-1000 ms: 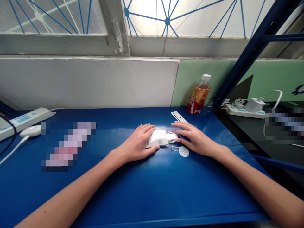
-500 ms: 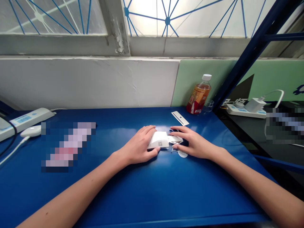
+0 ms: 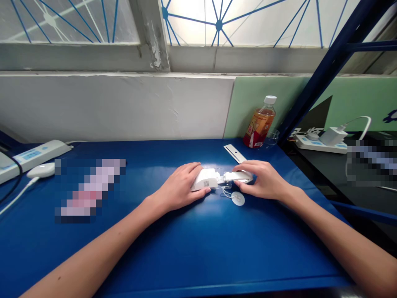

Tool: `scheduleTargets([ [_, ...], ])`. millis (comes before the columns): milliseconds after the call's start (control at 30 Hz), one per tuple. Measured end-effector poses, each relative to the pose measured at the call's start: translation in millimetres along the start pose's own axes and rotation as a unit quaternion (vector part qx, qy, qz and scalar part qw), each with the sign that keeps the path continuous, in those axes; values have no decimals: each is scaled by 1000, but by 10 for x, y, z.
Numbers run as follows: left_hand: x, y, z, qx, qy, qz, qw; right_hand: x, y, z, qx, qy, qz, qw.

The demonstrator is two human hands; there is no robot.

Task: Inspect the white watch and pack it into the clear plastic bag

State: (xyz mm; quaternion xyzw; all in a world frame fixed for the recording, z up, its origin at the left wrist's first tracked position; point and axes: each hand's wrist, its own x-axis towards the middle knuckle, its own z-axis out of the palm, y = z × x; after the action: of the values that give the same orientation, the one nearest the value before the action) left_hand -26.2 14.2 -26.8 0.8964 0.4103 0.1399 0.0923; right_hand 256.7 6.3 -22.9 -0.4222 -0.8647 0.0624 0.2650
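On the blue desk (image 3: 198,244), my left hand (image 3: 181,186) grips a small white box-like piece (image 3: 207,179) with a printed square code on its side, fingers over the back and thumb along the front. My right hand (image 3: 265,178) pinches a smaller white piece (image 3: 237,177) with a shiny rounded edge, thumb in front and fingers behind. A narrow link joins the two pieces; their exact kind is unclear. Clear plastic shows around the link. A round whitish tag (image 3: 238,198) on a bead chain lies just in front of them.
A white card (image 3: 235,153) lies behind my right hand. Farther back stand a drink bottle (image 3: 259,124) and a clear cup (image 3: 272,138). At left are a power strip (image 3: 40,155), a white cabled device (image 3: 41,170) and a blurred-out object (image 3: 89,188). A blue post (image 3: 322,68) rises at right.
My right hand has moved right, drawing the smaller white piece away from the box-like one, so a link shows between them. The left hand has hardly moved.
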Motion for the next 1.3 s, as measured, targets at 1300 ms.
scheduleTargets([
  [1300,4,203,71,-30,-30,4,999,652,-772,-150,791,-22,265,551],
])
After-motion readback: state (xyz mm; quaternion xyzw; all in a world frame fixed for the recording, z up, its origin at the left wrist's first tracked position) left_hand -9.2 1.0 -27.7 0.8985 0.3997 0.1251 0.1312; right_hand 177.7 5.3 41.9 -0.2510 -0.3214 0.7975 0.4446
